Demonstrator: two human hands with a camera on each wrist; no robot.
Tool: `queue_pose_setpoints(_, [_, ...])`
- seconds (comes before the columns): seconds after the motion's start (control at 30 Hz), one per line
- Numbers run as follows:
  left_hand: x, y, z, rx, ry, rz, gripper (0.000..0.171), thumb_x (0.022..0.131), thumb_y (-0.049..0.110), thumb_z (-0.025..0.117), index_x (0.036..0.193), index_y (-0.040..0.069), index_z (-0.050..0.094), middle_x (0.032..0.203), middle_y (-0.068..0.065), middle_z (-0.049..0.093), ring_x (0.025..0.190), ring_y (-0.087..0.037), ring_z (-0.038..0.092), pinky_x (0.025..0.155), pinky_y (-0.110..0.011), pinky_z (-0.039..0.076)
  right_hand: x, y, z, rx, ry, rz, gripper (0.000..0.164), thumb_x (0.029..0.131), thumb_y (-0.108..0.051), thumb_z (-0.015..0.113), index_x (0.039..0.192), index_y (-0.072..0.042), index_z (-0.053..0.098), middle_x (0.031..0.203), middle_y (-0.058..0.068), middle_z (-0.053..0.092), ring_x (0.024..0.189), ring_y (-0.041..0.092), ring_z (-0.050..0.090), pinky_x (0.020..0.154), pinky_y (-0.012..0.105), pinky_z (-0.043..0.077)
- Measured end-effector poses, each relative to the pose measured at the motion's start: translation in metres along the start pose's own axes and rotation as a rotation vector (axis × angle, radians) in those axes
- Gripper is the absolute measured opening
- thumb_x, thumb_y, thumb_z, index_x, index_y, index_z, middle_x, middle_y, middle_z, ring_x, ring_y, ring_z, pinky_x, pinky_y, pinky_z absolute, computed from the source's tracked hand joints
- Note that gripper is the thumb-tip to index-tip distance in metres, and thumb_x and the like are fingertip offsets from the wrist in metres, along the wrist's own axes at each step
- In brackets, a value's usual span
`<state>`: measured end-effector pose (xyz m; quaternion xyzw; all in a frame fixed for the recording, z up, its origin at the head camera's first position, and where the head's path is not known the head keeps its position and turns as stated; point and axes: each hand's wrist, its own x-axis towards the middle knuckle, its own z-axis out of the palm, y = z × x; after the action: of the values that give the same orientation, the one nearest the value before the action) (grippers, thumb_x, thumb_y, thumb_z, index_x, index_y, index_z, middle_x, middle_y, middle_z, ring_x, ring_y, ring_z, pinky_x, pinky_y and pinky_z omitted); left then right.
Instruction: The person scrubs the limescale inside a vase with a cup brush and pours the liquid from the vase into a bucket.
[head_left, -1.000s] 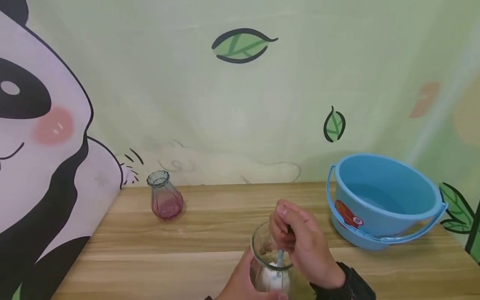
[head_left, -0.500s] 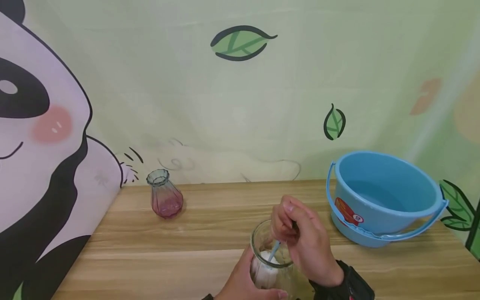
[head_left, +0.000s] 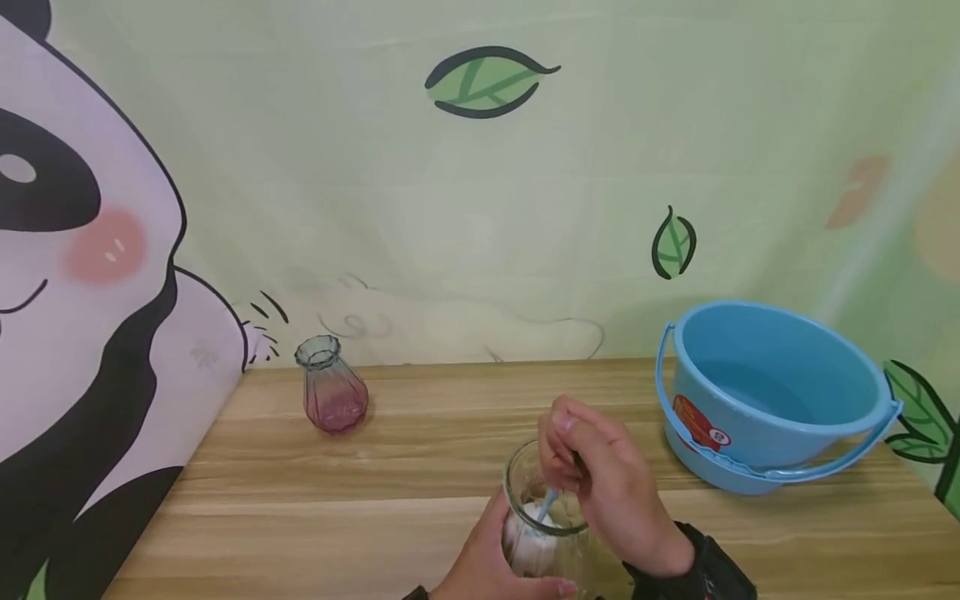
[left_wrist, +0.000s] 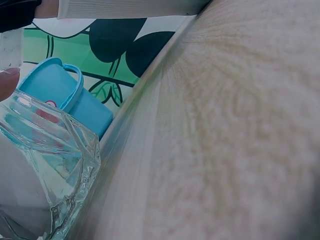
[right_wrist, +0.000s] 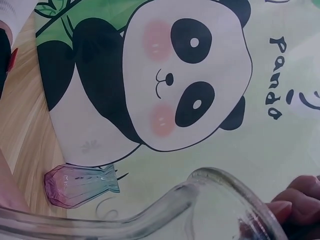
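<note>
A clear glass vase stands at the front of the table, its round rim tilted toward me. My left hand grips it around the lower left side, thumb across the front. With curled fingers my right hand holds the light-blue stem of a bottle brush over the mouth. The brush's white head is down inside the vase, seen through the glass. In the left wrist view the faceted base of the vase is near the table. The right wrist view shows its neck and flared rim beside fingers.
A smaller pink-and-grey glass vase stands at the back left of the wooden table. On the right is a blue bucket with its handle lowered. Behind the table hangs a green cloth printed with a panda and leaves.
The white brush head has shifted left inside the vase and its stem leans more. My right hand rose a little, then came back left and down. My left hand keeps its grip.
</note>
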<state>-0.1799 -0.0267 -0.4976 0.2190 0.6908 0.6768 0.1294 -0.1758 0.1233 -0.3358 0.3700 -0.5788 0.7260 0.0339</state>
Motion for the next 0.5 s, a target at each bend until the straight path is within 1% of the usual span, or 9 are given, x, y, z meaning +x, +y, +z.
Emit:
queue_pose_setpoints(0.1, [0.0005,-0.0004,0.0,-0.017,-0.008,-0.007,0.094,0.07,0.024,0.087,0.145,0.034,0.03,0.132,0.002,0.054,0.109,-0.02,0.056,0.09,-0.033,0.05,-0.0008,-0.0014,-0.0002,-0.02,-0.033,0.028,0.034,0.105,-0.004,0.019,0.072,-0.002,0.029,0.063,0.005,0.026,0.051,0.02,0.027,0.043,0.039,0.022])
queue_pose_setpoints(0.23, [0.0007,-0.0019,-0.0003,-0.03,-0.012,0.007,0.093,0.071,0.024,0.087,0.145,0.033,0.031,0.132,0.001,0.054,0.108,-0.021,0.056,0.089,-0.033,0.051,-0.0013,-0.0016,-0.0004,-0.009,-0.065,0.018,0.034,0.105,-0.003,0.017,0.073,-0.002,0.029,0.063,0.005,0.026,0.05,0.021,0.026,0.042,0.039,0.022])
queue_pose_setpoints(0.33, [0.0003,-0.0021,-0.0004,-0.031,-0.008,0.003,0.094,0.07,0.024,0.087,0.145,0.034,0.03,0.131,0.0,0.055,0.105,-0.022,0.057,0.084,-0.034,0.053,-0.0012,-0.001,-0.0007,0.023,-0.067,0.017,0.034,0.105,-0.004,0.016,0.074,-0.003,0.028,0.063,0.004,0.025,0.05,0.018,0.025,0.041,0.038,0.019])
queue_pose_setpoints(0.5, [0.0,-0.0012,-0.0001,-0.013,0.007,-0.005,0.096,0.068,0.024,0.088,0.144,0.035,0.031,0.129,-0.001,0.055,0.102,-0.023,0.058,0.079,-0.033,0.054,-0.0009,-0.0001,-0.0013,0.045,-0.045,0.029,0.034,0.106,-0.007,0.015,0.075,-0.004,0.028,0.063,0.003,0.024,0.049,0.017,0.023,0.04,0.037,0.017])
